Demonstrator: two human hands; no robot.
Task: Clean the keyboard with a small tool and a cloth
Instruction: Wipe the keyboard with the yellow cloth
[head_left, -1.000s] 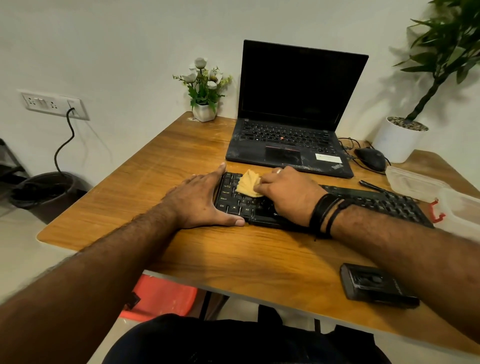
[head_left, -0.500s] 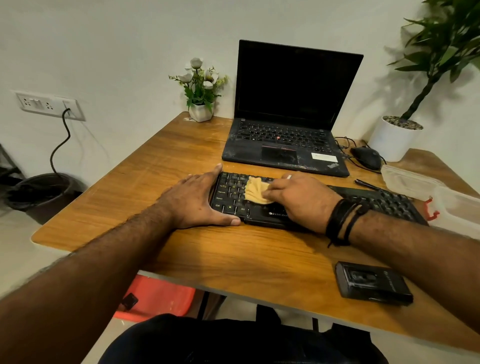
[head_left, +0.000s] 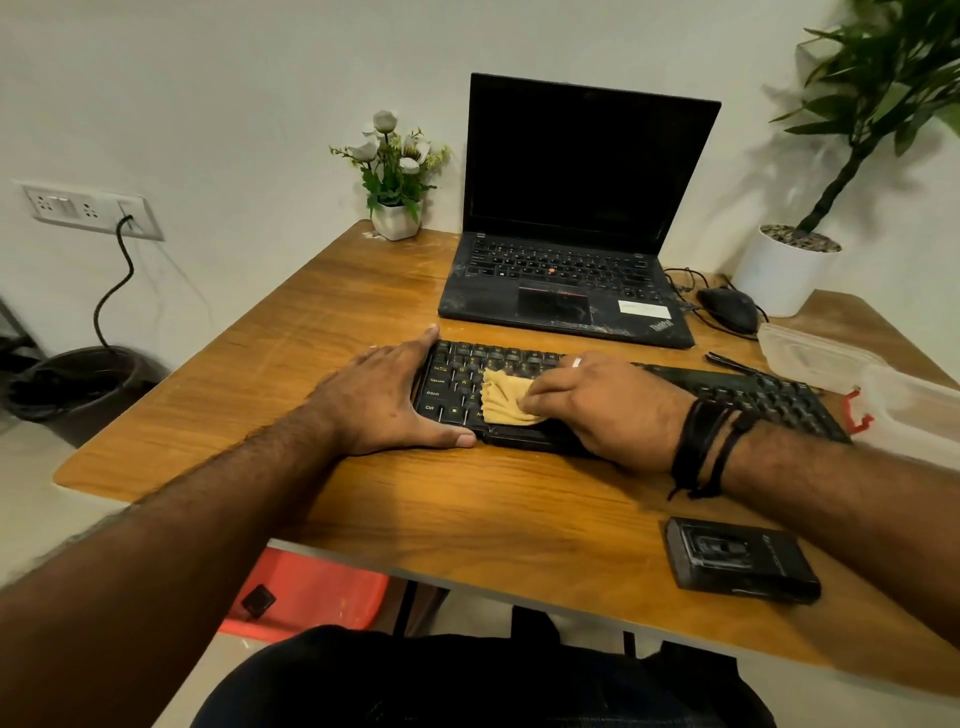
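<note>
From the head camera, a black keyboard (head_left: 727, 395) is seen lying across a wooden table (head_left: 467, 499), just in front of an open laptop (head_left: 576, 218) whose screen is dark; the keyboard's left end is framed by the left hand (head_left: 384, 400), which is laid flat with straight fingers along the left edge and the thumb stretched along the near edge, so nothing is gripped by it. A yellow cloth (head_left: 504, 397) is pressed onto the left part of the keys by the right hand (head_left: 608, 405); the fingers are bent down onto the cloth and hold it bunched against the keys, with part of it spread out to the left of the fingertips. A ring is worn on one finger of the right hand, and black bands (head_left: 706, 447) are wrapped around the right wrist. A thin black tool (head_left: 732, 362) is seen lying on the table just behind the right part of the keyboard; what kind of tool it is cannot be told. A black mouse (head_left: 727, 309) sits to the right of the laptop; clear plastic containers (head_left: 831, 364) lie at the right edge; a black flat case (head_left: 737, 561) rests near the front edge; a small flower pot (head_left: 395, 176) stands at the back left corner; a large potted plant (head_left: 784, 270) stands at the back right.
</note>
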